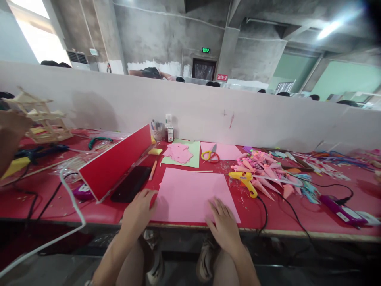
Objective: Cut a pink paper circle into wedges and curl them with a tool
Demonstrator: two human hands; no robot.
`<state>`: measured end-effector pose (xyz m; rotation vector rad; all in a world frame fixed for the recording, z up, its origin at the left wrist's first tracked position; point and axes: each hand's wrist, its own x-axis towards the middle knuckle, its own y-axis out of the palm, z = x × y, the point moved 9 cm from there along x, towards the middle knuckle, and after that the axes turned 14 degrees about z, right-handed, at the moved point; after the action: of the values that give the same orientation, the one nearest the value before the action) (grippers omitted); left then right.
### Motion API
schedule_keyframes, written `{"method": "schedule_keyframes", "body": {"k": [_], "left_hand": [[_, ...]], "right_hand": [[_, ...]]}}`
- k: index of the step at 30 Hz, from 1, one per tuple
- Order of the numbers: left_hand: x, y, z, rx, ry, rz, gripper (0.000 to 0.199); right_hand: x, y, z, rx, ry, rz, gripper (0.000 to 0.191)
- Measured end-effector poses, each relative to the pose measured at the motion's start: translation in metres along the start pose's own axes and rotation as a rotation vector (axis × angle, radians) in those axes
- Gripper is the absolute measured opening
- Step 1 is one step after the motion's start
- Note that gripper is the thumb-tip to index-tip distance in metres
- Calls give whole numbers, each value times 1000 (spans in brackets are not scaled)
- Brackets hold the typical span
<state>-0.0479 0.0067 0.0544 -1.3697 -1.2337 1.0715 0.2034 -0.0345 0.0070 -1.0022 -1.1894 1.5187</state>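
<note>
Here, a flat, rectangular pink paper sheet lies near the front edge of the red tabletop, its long axis running left to right. The left hand curves loosely at its left edge; the right hand spreads its fingers over the near right part (neither visibly grips anything). A narrow strip separates it from the yellow, pistol-shaped glue gun.

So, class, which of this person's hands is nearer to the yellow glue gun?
Right. The right hand rests on the pink sheet, left of the yellow glue gun; the left hand is farther left, at the sheet's left edge.
</note>
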Motion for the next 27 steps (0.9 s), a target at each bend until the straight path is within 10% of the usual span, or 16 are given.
{"method": "schedule_keyframes", "body": {"k": [9, 22, 27], "left_hand": [[85, -13, 12, 87, -197, -28, 29], [109, 14, 28, 65, -240, 261, 31], [107, 4, 16, 45, -170, 205, 32]], "right_hand": [[-1, -4, -1, 43, 16, 33, 48], [-30, 3, -14, 44, 15, 0, 63], [-40, 2, -21, 43, 9, -5, 59]]}}
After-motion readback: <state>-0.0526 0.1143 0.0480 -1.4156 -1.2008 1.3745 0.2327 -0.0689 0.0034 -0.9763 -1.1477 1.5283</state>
